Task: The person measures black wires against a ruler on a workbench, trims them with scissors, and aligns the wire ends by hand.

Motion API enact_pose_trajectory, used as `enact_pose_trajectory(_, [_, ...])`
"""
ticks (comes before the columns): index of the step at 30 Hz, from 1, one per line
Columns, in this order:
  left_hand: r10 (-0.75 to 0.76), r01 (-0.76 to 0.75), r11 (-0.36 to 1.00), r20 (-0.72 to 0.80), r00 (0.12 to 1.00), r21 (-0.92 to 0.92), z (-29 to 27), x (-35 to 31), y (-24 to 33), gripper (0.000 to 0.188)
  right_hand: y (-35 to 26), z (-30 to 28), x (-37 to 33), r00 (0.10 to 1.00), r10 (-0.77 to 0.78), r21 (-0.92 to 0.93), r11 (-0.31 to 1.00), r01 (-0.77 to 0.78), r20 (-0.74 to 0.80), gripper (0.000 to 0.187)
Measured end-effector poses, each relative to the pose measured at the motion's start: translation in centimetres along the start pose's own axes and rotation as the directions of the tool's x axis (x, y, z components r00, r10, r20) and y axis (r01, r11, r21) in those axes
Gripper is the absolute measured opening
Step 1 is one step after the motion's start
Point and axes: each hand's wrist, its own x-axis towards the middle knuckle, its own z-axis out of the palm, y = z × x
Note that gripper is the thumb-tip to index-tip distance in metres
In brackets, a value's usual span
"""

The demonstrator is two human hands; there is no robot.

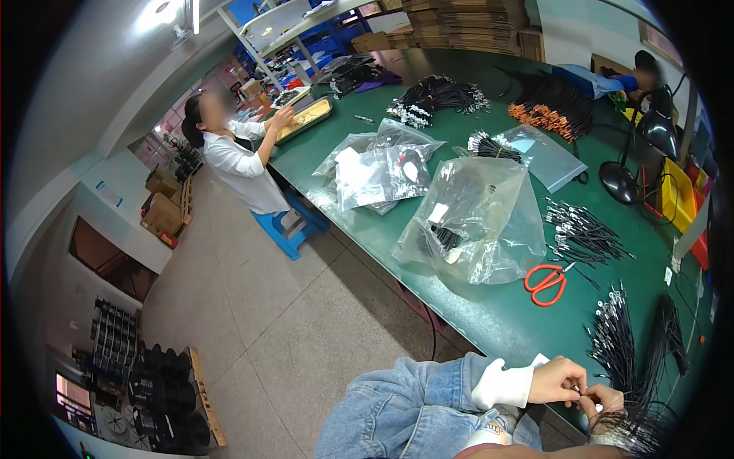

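Location: I am in a cable-assembly workshop. Evidence: long green-topped surface [497,321] bearing bundles of thin black cables with metallic ends [589,233]; stacked flat brown cardboard [474,27]; round black spools [162,390] nearby, on the floor side.

Surface [482,310]: green, smooth, low sheen. Large bag [505,195]: clear thin plastic, glossy, creased. Smaller bags [367,183]: clear plastic film, shiny, wrinkled. Scissors [537,295]: red handles, smooth, plastic-looking; blades metal. Black cables [618,344]: sheathing plastic- or rubber-like, mostly matt; end pieces silvery, metallic. Orange-tipped bundle [544,118]: ends coppery in look. Lamp [621,183]: black base, smooth, high gloss. Jacket [390,405]: blue denim cloth, matt, creased; cuff [505,385] white cloth. Stool [281,234]: blue plastic, smooth. Stacked cardboard [470,30]: brown, matt. Pallet [208,398]: wood. Floor [267,321]: stone-like, smooth, dull sheen.
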Motion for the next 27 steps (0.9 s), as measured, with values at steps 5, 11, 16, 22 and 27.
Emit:
enact_pose_trajectory(5, [-0.114, 0.074, 0.942, -0.105, 0.988, -0.326, -0.1, -0.4, -0.7, 0.007, -1.9, -0.1, 0.6, 0.966, -0.259, -0.128, 0.957, 0.258, 0.009, 0.010])
enact_pose_trajectory(11, [-0.039, 0.026, 0.989, -0.084, 0.996, -0.146, -0.1, -0.2, 0.3, 0.007, -1.5, 0.1, 0.2, 0.971, -0.237, -0.140, 0.962, 0.232, -0.018, 0.011])
enact_pose_trajectory(16, [-0.030, 0.016, 0.983, -0.074, 0.997, -0.181, 0.2, -0.1, 0.0, 0.008, -2.0, -0.7, 0.1, 0.980, -0.195, -0.120, 0.973, 0.199, 0.043, 0.010])
enact_pose_trajectory(22, [-0.047, 0.027, 0.963, -0.069, 0.997, -0.268, 0.2, 0.0, -0.5, 0.010, -1.8, -0.7, 0.4, 0.964, -0.224, -0.089, 0.967, 0.238, 0.141, 0.016])
enact_pose_trajectory(27, [-0.033, 0.018, 0.975, -0.068, 0.997, -0.220, 0.1, -0.6, -0.8, 0.007, -2.0, -0.5, 0.4, 0.948, -0.253, -0.165, 0.944, 0.286, 0.194, 0.017])
